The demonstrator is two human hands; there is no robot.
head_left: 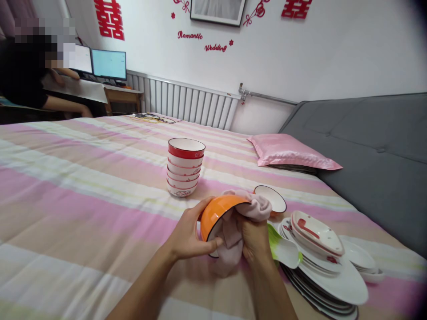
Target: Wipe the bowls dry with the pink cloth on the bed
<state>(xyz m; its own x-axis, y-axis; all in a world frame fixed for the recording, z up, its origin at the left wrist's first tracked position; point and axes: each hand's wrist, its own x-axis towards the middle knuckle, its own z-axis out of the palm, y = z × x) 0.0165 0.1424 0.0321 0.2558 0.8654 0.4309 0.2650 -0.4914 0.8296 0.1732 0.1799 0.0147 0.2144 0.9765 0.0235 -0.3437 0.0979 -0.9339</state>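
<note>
My left hand (pixel 188 233) grips an orange bowl (pixel 218 211) by its side, thumb over the dark rim. The bowl is tipped, its white inside turned toward me. With my right hand (pixel 255 235) I hold a pale pink cloth (pixel 231 244), pressed into the bowl and draped over its rim; some of those fingers are hidden by the cloth. Just beyond stands a stack of white and red bowls (pixel 183 173). Another orange bowl with a white inside (pixel 271 199) rests tilted behind my right hand.
On the right, several plates (pixel 347 278) are piled under smaller dishes (pixel 320 229), beside a green and white dish (pixel 285 249). A pink pillow (pixel 293 151) lies by the grey headboard (pixel 373 142). Cables (pixel 153 118) lie at the bed's far edge. A person (pixel 26 84) sits at a desk with monitors.
</note>
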